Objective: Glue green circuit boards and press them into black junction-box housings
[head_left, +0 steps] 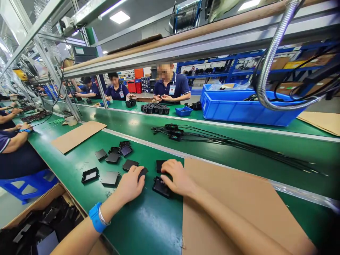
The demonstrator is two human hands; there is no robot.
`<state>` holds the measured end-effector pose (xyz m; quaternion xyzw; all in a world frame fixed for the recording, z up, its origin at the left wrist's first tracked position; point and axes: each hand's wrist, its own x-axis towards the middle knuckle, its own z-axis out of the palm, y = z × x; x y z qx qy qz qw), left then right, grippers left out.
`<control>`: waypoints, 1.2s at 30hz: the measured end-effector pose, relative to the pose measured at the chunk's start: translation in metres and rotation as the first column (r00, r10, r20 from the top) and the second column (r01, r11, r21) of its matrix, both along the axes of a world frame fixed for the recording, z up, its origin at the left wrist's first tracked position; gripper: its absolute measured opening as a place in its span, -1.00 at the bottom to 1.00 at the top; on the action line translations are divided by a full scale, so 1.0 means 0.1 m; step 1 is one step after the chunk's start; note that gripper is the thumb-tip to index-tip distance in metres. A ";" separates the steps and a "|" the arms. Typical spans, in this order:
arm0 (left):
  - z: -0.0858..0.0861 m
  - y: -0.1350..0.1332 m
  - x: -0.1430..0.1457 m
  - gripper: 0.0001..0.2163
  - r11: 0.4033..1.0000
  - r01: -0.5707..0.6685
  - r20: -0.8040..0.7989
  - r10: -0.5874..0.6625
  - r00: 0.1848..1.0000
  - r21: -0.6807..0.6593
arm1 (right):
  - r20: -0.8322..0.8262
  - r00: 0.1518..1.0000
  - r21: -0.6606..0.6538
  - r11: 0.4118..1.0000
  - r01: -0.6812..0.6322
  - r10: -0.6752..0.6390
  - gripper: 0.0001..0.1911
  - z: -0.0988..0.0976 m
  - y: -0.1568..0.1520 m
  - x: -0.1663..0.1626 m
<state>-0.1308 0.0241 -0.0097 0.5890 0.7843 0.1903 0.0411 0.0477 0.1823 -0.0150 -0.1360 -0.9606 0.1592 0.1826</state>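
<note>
My left hand (130,185) is over the green bench with its fingers curled around a small black plastic piece (142,173), most of it hidden by the hand. Just right of it, my right hand (178,179) bends over an open black plastic case (160,187), its thumb on the case's edge. Another black case (159,165) lies behind, close to the right fingertips and partly covered. Several similar pieces are scattered beyond my left hand, among them a flat cover (110,178) and an open case (90,175).
Cardboard sheets (225,212) cover the right of the bench. A carton (34,223) of black parts stands lower left. Black cables (228,141) lie across the middle strip. Blue bins (247,111) stand at the far side, where co-workers sit. A metal hose (268,63) hangs at right.
</note>
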 end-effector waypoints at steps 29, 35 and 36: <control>0.05 -0.85 -0.22 -0.51 0.989 0.118 0.015 -0.117 0.993 -0.092 | 0.286 0.957 -0.032 0.998 0.057 -0.046 -0.35 0.02 -0.43 -0.01; 0.01 -0.55 -0.13 -0.46 0.996 -0.006 0.636 -0.050 0.770 0.085 | 0.273 0.960 -0.076 0.996 -0.047 0.066 -0.38 0.18 -0.39 0.24; 0.02 -0.41 -0.07 -0.40 0.996 -0.001 0.708 -0.060 0.704 0.086 | 0.266 0.961 -0.090 0.994 -0.055 0.077 -0.37 0.21 -0.39 0.37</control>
